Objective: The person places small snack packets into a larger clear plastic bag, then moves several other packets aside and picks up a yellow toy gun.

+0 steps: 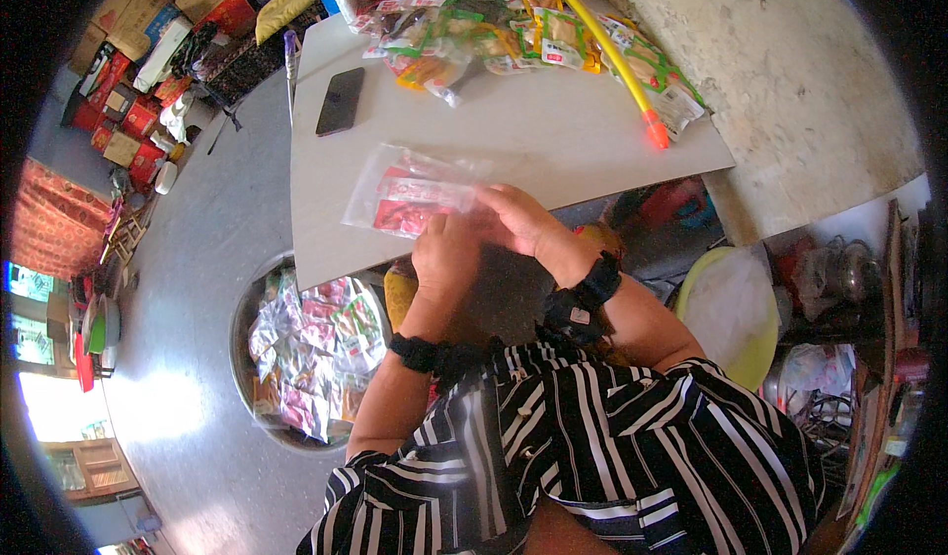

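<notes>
A clear plastic bag (361, 203) with red-and-white snack packets (415, 203) inside lies at the front edge of the table (518, 133). My left hand (446, 255) grips its near edge with the fingers bent. At the bag's right end, my right hand (518, 222) holds it between thumb and fingers. The area between the hands is blurred, so the fingertips are partly hidden. Beyond the bag lies a black smartphone (341, 102). A heap of small sealed food packets (474, 33) covers the back of the table.
A yellow stick with orange ends (607, 48) lies across the packets. At the lower left, a round metal basin (241, 362) on the floor holds filled bags. A yellow-green tub (692, 281) stands at right beside cluttered shelves (889, 296). Cardboard boxes (133, 14) are stacked far left.
</notes>
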